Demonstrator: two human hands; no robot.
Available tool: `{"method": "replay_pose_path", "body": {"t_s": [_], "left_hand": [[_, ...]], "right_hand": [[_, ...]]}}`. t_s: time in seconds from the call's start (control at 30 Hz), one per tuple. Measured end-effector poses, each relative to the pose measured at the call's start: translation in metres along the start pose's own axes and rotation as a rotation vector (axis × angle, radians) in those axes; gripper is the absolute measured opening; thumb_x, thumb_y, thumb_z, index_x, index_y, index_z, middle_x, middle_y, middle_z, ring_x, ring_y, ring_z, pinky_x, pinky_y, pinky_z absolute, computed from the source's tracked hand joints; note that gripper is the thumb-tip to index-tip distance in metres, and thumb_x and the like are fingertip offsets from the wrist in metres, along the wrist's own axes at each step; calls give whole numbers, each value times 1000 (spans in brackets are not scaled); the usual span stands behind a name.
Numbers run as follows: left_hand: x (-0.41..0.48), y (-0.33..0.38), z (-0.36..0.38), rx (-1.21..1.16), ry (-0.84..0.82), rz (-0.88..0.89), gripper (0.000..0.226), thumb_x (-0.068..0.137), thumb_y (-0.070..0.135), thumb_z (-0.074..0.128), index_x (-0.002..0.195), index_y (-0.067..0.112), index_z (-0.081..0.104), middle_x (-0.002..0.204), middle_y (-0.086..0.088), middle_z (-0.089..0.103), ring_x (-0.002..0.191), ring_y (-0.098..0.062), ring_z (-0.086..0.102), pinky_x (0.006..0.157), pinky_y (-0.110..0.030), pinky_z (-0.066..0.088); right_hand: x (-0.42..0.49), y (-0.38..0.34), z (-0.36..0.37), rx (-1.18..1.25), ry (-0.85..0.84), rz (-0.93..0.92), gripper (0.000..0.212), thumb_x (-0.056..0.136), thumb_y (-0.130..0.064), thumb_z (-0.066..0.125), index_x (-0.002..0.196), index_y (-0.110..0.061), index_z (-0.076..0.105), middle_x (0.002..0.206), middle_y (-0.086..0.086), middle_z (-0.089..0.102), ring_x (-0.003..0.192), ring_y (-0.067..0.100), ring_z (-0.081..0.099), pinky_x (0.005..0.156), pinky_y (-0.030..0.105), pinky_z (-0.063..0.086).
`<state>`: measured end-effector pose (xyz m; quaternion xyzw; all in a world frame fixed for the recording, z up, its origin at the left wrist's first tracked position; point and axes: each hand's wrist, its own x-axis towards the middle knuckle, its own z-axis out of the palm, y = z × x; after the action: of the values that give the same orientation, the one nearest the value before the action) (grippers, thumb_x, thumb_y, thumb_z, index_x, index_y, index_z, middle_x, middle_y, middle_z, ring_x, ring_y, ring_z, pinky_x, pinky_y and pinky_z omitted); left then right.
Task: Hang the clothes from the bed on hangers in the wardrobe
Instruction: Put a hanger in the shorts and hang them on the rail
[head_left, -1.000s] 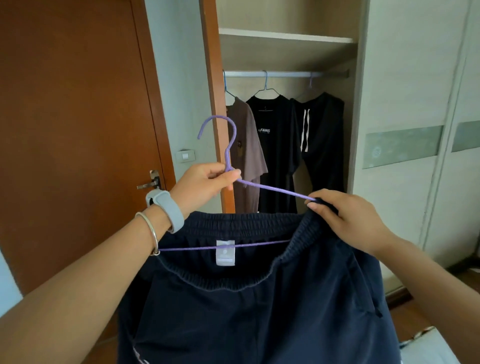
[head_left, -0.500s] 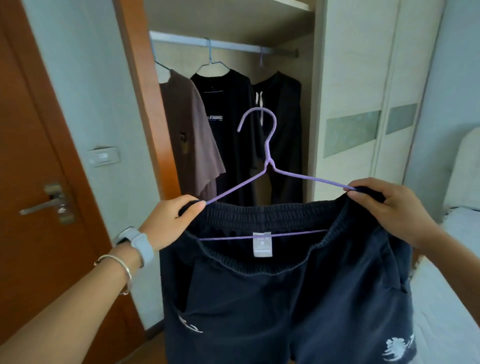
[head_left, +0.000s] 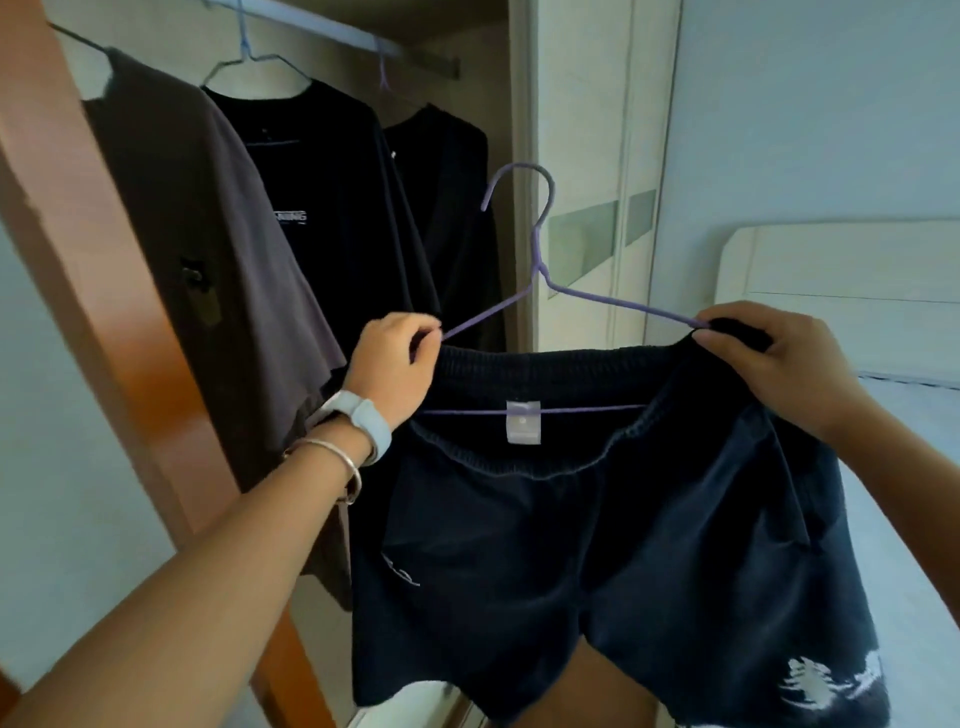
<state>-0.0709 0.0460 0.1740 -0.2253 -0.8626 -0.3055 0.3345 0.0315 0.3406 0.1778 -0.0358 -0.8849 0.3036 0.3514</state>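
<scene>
Dark navy shorts hang on a purple wire hanger that I hold up in front of the open wardrobe. My left hand pinches the left end of the waistband over the hanger's left arm. At the right end, my right hand grips the waistband over the hanger's other arm. The hook points up and left, free of the wardrobe rail, which runs above and to the left.
A brown t-shirt, a black t-shirt and a dark garment hang on the rail. An orange-brown door frame stands at left. Pale wardrobe doors are behind the hanger. A bed with a white headboard lies at right.
The view has swung right and nearer the wardrobe, bringing the bed into sight. My left hand went from the hanger's neck to the waistband's left end; the right hand keeps its grip.
</scene>
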Motion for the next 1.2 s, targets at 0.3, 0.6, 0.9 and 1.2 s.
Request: {"method": "replay_pose_path", "body": {"t_s": [0.3, 0.6, 0.9, 1.2], "left_hand": [[88, 15, 81, -510, -109, -113, 26, 91, 25, 51, 104, 7, 66, 75, 4, 63, 67, -5, 56, 61, -1, 43], [204, -38, 184, -697, -163, -380, 20, 90, 24, 54, 88, 12, 70, 70, 7, 59, 65, -3, 51, 61, -9, 44], [313, -92, 232, -673, 19, -477, 20, 92, 20, 50, 86, 12, 67, 71, 8, 57, 73, 1, 52, 68, -9, 37], [399, -147, 215, -653, 247, -437, 30, 93, 24, 49, 119, 12, 58, 109, 5, 56, 105, -6, 51, 84, -12, 38]], "right_hand": [[54, 19, 58, 0, -10, 12, 11, 81, -32, 65, 89, -39, 64, 86, -5, 66, 86, 22, 62, 82, 39, 51], [189, 89, 99, 212, -534, 97, 18, 79, -25, 68, 95, -32, 65, 91, -1, 70, 80, 15, 69, 71, 21, 52], [320, 98, 176, 305, -616, 49, 47, 74, -54, 56, 78, -8, 66, 60, -1, 59, 59, 9, 55, 61, 22, 43], [410, 39, 242, 572, -468, -55, 30, 87, -26, 59, 80, 2, 68, 67, 13, 65, 63, 22, 62, 61, 34, 48]]}}
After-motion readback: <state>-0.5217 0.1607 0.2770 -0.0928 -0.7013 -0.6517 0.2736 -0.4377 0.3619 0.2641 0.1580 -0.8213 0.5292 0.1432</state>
